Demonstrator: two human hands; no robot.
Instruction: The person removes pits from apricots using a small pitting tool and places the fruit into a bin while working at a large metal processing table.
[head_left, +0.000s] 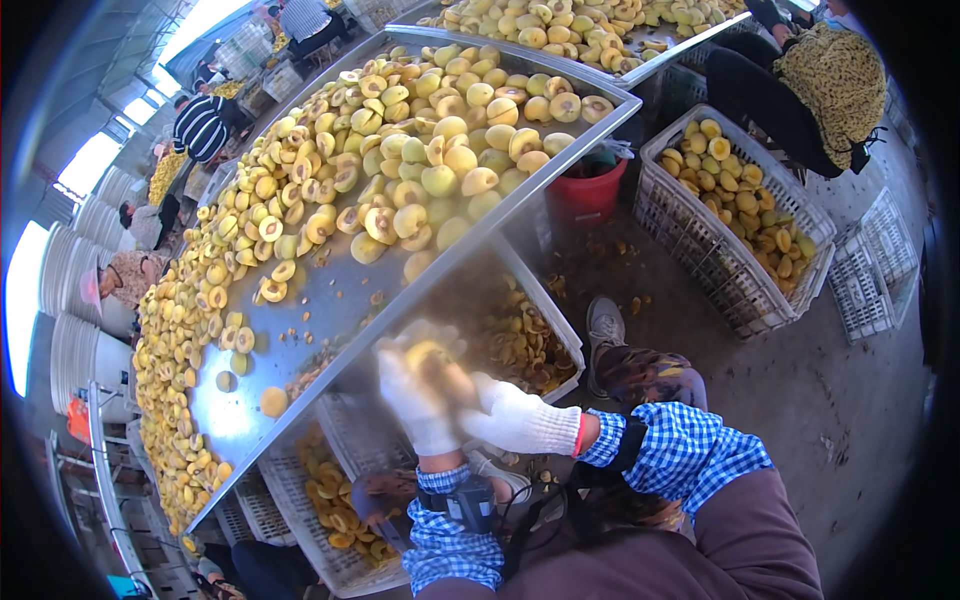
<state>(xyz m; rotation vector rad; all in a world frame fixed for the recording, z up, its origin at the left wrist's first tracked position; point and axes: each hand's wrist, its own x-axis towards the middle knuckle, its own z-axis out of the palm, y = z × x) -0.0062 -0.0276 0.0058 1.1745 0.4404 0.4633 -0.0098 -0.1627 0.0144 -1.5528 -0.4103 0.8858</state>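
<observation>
My two hands, in white knit gloves, meet just off the near edge of a metal table (440, 262). In my left hand (405, 395) sits a yellow peach (432, 362), smeared by motion, with the fingers closed about it. My right hand (525, 418) comes in from the right with its fingers closed against the same peach. Blur hides its fingertips and whatever they may hold. Many halved yellow peaches (375, 150) are heaped over the table, some showing brownish hollows in their cut faces.
Below the table edge stand crates of peach pieces (530, 345) and halves (340, 500). A red bucket (588, 195) and a full white crate (735, 225) are to the right. A second peach table (640, 70) lies beyond. Other people sit at the far left and upper right.
</observation>
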